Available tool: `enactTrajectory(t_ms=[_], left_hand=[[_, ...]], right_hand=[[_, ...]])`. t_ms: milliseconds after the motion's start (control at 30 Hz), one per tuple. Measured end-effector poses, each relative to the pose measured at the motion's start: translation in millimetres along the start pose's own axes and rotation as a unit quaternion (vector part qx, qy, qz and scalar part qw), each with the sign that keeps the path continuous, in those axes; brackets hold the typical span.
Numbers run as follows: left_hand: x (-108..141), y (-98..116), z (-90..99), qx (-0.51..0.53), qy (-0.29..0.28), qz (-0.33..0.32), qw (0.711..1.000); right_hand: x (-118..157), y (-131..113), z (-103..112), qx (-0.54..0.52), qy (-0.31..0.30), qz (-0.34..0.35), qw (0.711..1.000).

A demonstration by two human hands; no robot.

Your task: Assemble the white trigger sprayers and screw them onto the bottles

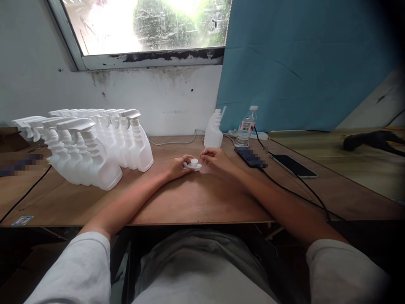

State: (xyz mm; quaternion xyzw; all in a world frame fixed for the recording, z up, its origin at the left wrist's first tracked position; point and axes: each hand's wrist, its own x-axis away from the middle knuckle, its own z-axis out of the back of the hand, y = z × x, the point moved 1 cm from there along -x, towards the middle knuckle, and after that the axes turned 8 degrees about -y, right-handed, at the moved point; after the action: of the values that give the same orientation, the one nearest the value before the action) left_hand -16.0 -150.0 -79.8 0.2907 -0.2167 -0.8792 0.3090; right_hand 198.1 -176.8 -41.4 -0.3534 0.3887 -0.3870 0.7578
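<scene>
Near the middle of the table, my left hand (180, 166) is closed on a white spray head (194, 164), its round collar facing up. Just to the right, my right hand (213, 156) has its fingers pinched together, with a thin pale piece showing at the fingertips, too small to name. Behind my hands stands a white bottle (213, 131) without a spray head, a thin tube sticking up at its neck. Rows of white spray bottles (107, 166) with heads on stand upright to the left.
A clear water bottle (246, 128) stands at the back right. Two phones, one dark (251, 157) and one with a light edge (294, 165), lie on the right with black cables running toward the front edge. A wall and window rise behind the table (196, 202).
</scene>
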Motion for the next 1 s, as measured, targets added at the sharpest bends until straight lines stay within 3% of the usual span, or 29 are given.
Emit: enactTrajectory(t_ms=[100,267,500,1000], left_hand=[[0,0,-0.5,-0.001,-0.007,-0.003,1.000],[0,1,-0.4,-0.004,-0.008,-0.004,1.000],[1,4,0.3,-0.003,-0.009,-0.006,1.000],[-1,0,-1.3,0.029,0.008,-0.015,0.999]], right_hand=[[-4,-6,-10,-0.008,0.035,0.024,0.999],[-6,-2,-21,0.008,0.044,0.041,0.998],[-8,5,-21,0.045,0.041,0.050,0.997],[-11,-13,-30,0.163,0.047,0.099,0.981]])
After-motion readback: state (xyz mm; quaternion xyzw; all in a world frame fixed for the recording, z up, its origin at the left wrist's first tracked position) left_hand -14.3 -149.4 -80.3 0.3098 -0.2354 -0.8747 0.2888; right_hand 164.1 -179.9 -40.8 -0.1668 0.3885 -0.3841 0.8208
